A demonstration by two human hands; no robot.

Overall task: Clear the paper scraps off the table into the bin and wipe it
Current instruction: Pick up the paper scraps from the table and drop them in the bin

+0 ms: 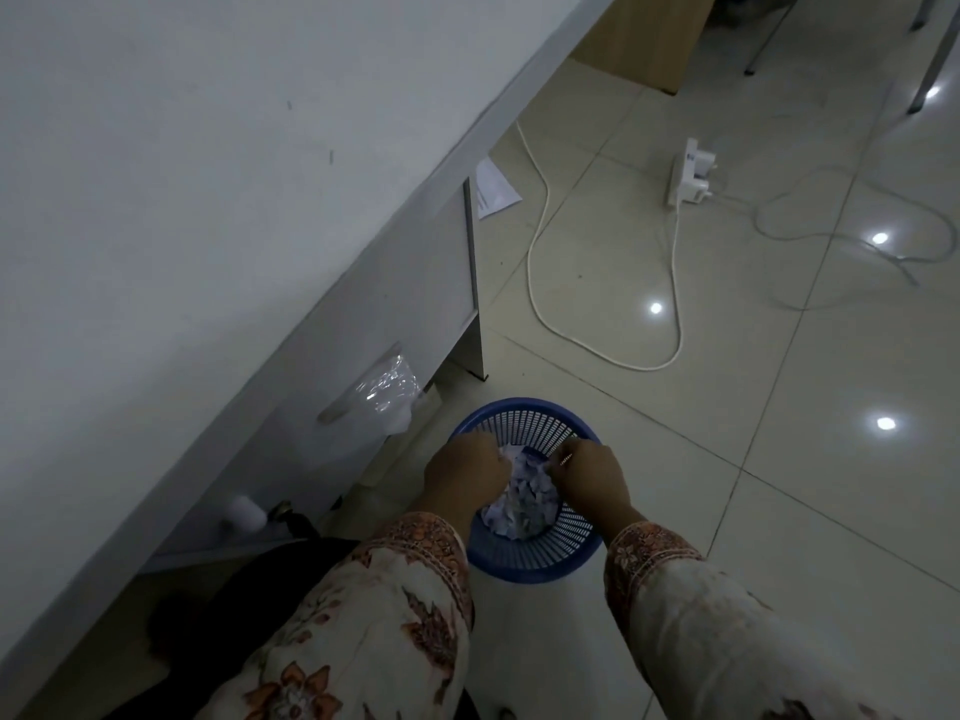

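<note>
- Head camera, looking down: a blue mesh bin (524, 556) stands on the tiled floor (779, 459) at about 6 o'clock, just beside the white table (182, 174), which fills the view from 9 to 12 o'clock.
- White paper scraps (519, 504) lie heaped inside the bin.
- Both hands hang over the bin's opening. The left hand (465, 472) is curled with its fingers tucked under; whether it grips any paper cannot be told.
- The right hand (589, 478) is also curled, fingertips pointing down at the scraps; whether it holds anything cannot be told.
- Floral sleeves (675, 615) cover both forearms.
- A clear plastic bag (387, 394) hangs against the table's side panel at 9 o'clock from the bin.
- At 1 o'clock a white power strip (688, 174) and its looping cable (540, 283) lie on the floor.
- A sheet of paper (493, 187) lies on the floor at 12 o'clock, by the table.
</note>
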